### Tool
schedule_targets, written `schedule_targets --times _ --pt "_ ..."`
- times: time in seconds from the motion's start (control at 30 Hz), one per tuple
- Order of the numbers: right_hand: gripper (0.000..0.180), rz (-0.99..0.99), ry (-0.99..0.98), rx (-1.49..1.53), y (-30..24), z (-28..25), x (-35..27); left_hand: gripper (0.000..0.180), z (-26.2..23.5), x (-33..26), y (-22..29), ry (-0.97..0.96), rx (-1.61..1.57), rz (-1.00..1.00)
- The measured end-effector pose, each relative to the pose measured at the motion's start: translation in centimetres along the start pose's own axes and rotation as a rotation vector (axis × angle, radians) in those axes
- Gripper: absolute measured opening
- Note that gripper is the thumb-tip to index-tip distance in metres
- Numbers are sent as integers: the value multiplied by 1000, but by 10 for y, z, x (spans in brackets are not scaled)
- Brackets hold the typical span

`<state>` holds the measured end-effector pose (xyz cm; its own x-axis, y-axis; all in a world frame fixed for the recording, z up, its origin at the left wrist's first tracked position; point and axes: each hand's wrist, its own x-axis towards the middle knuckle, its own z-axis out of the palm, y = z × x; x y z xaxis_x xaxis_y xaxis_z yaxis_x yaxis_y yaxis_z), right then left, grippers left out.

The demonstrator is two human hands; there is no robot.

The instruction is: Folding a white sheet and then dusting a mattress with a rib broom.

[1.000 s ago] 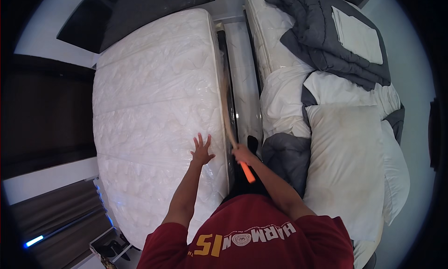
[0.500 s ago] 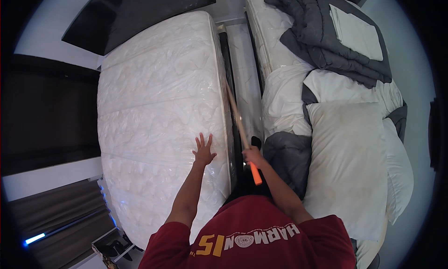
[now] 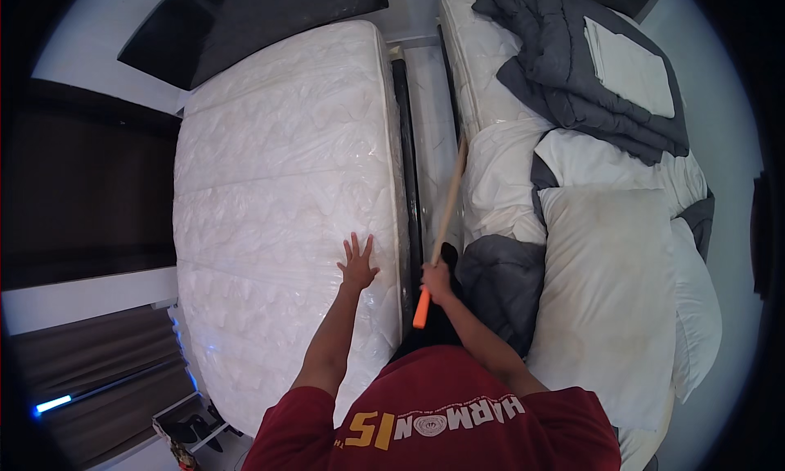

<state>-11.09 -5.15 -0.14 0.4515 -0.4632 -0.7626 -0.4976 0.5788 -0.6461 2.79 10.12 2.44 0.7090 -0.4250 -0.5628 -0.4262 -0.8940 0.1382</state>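
Note:
My left hand (image 3: pixel 358 262) lies flat with fingers spread on the plastic-covered white mattress (image 3: pixel 286 168). My right hand (image 3: pixel 437 281) is wrapped round a long wooden stick (image 3: pixel 448 205) just above its orange end. That stick slants away from me over the narrow gap between the two beds. Its far end reaches the side of the right-hand bed, and what is at its tip cannot be made out.
On the right bed (image 3: pixel 478 87) lie a bunched dark grey comforter (image 3: pixel 548 87), a folded white cloth (image 3: pixel 625 66) and white pillows (image 3: pixel 609 299). Grey bedding (image 3: pixel 503 287) hangs beside my right arm. A dark headboard (image 3: pixel 253 25) stands beyond the left mattress. Pale floor (image 3: pixel 431 103) shows between the beds.
The stick's far end has swung right, from the left mattress's side to the right bed's side, and its orange end has shifted left. My left hand stays on the mattress.

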Motion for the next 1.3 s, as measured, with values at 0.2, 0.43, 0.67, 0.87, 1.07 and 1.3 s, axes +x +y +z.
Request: schedule_targets --times 0.2,0.43,0.67,0.87,1.07,1.3 --pt "10 133 -357 -81 -6 -22 4 103 -7 -2 -4 -16 -21 -6" --pt "7 95 -435 -143 -26 -34 -15 89 6 -23 2 225 -181 -49" --pt "15 -323 -271 -48 -32 -29 -31 87 49 -62 -41 469 -435 -353" --pt "29 -623 -831 -940 -9 45 -42 92 106 -116 -87 418 -570 -647" --pt "32 -765 -638 -1319 25 25 -2 96 117 -144 -111 260 -643 -567" --pt "33 -604 99 -617 -39 -47 63 99 113 -138 -112 231 -650 -496"
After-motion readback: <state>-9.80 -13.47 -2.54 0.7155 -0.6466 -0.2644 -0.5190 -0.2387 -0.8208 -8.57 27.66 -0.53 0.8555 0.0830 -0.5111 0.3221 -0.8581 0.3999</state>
